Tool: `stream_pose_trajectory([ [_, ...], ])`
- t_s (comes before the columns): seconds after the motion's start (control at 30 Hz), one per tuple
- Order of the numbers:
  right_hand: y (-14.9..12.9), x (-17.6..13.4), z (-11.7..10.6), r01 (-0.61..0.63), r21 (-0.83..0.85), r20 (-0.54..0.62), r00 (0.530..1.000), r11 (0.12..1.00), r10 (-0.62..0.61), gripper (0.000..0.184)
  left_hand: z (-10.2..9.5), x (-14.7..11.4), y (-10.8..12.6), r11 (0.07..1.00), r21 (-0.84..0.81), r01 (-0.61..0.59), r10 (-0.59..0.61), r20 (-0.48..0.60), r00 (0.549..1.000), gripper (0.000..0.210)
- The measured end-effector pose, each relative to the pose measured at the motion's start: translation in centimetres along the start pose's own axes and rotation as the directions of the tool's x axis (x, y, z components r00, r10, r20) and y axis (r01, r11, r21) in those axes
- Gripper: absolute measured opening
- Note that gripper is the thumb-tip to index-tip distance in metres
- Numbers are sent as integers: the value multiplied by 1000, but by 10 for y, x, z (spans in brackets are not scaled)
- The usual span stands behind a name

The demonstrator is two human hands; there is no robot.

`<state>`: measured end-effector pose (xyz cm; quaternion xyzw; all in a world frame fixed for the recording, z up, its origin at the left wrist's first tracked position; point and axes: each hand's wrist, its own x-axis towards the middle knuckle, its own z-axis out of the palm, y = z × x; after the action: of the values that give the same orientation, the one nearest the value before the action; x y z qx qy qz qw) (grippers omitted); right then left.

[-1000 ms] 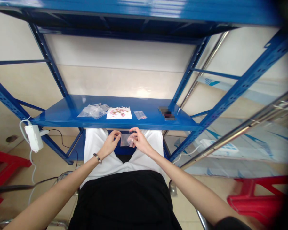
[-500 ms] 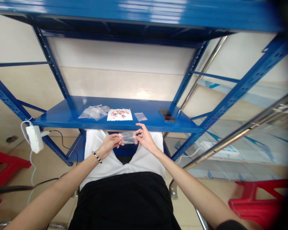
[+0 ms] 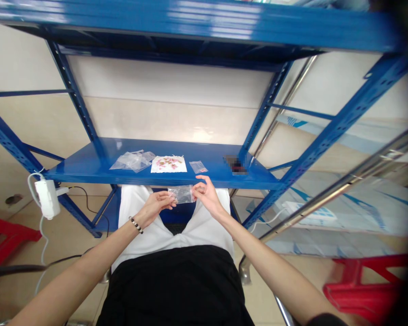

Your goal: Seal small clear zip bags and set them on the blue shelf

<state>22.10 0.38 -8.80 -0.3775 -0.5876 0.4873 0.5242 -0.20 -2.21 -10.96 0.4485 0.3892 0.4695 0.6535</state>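
One clear bag (image 3: pixel 183 194) is spanning the gap between the left hand (image 3: pixel 154 204) and the right hand (image 3: pixel 209 198), over the white trousers (image 3: pixel 131 210) and just on the near side of the blue shelf (image 3: pixel 149 146). The left hand's fingers are clamping the bag's left end, and a beaded bracelet (image 3: pixel 136 225) is circling that wrist. The right hand's fingers are pinching the right end, while one finger is pointing away, clear of the plastic. On the shelf, a loose pile of clear bags (image 3: pixel 132 161) is lying at the left; just right of it, a white sheet (image 3: pixel 156 169) is carrying scattered pink and brownish pieces (image 3: pixel 170 162). Farther right, a small bag (image 3: pixel 197 166) is holding something reddish near its right end, and a dark, pixelated object (image 3: pixel 235 164) is resting beyond that.
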Motion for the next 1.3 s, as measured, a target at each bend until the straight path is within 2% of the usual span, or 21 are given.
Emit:
stream_pose_trajectory([
  [0.2,-5,-6,2,-11,31,1,1000,999,11,59,-1,-3,-6,1000,9,15,-15,6,1000,38],
  [0.27,-6,-7,2,-17,46,-7,1000,999,17,62,-2,-3,-6,999,32,-26,27,-8,1000,37],
  [0.37,-8,-4,0,-23,61,-66,997,998,27,64,-11,5,5,983,90,-158,163,-54,985,36],
  [0.43,-9,0,-2,-22,65,-119,992,998,30,64,-21,19,24,950,145,-276,293,-113,950,36],
  [0.53,-6,4,-6,-29,60,-166,985,998,39,60,-38,55,68,850,297,-434,499,-195,844,38],
  [0.57,-5,4,-7,-36,56,-171,984,998,45,59,-44,69,85,802,368,-470,561,-195,805,38],
  [0.63,-4,2,-7,-48,46,-167,984,998,55,56,-52,99,116,675,554,-487,633,-96,768,35],
  [0.7,-3,-1,-6,-49,32,-152,987,998,53,54,-58,125,141,439,786,-435,597,106,795,29],
  [0.83,-5,-6,-3,-34,3,-106,994,999,34,51,-64,161,173,269,865,-424,477,263,839,17],
  [1.0,-4,-5,1,-40,-30,-58,998,999,39,48,-66,183,191,37,895,-444,305,413,858,12],
  [1.13,-3,-5,3,-38,-57,-36,999,998,36,47,-67,196,194,-71,886,-459,192,464,865,18],
  [1.3,-3,-6,3,-34,-76,6,999,997,35,45,-64,210,190,-134,870,-475,109,490,865,20],
])
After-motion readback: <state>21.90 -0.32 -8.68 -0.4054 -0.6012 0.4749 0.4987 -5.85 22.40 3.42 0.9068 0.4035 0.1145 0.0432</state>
